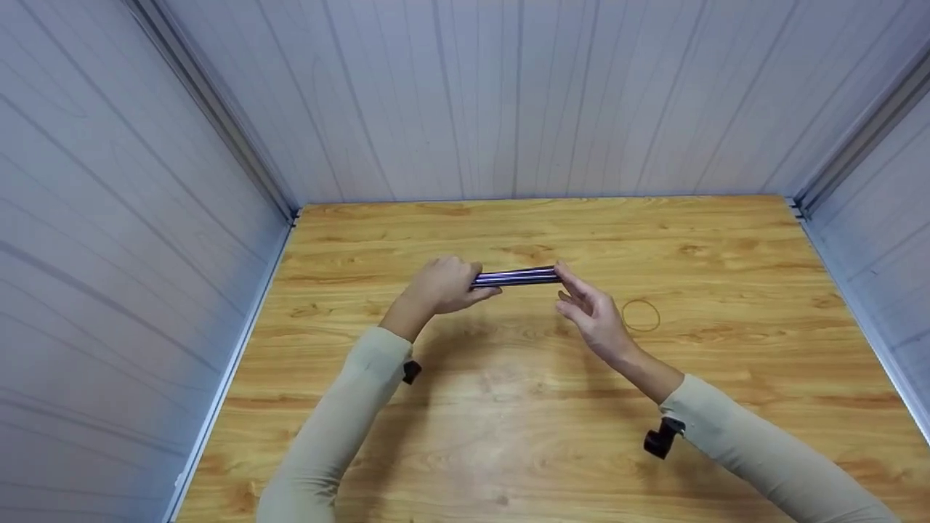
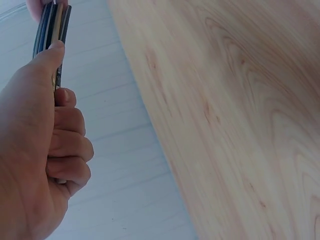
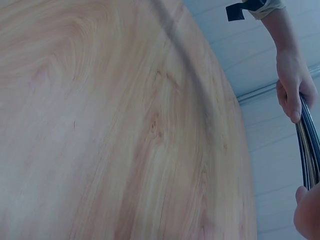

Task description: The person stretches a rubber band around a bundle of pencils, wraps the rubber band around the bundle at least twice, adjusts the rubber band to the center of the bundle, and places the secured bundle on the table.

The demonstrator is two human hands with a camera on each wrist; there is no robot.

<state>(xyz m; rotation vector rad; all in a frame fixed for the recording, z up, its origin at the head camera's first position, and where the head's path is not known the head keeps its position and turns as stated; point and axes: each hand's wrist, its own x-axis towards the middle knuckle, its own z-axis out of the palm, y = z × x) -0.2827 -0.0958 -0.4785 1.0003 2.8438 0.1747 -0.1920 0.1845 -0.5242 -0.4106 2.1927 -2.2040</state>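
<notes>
Above the bench (image 1: 501,443), left hand (image 1: 445,285) grips the stick bundle (image 1: 517,277) by one end; right hand (image 1: 601,323), uncurled, touches the other. Gathering looks done; rubber band (image 1: 659,317) lies loose, likely left to go on.

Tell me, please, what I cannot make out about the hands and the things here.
Head view: the end of the bundle inside the left hand, hidden by its fingers.
Head view: how many pieces the bundle holds, too small to count.
Right wrist view: most of the right hand, cut off by the right edge.
Head view: the band's material, too thin to tell.
</notes>
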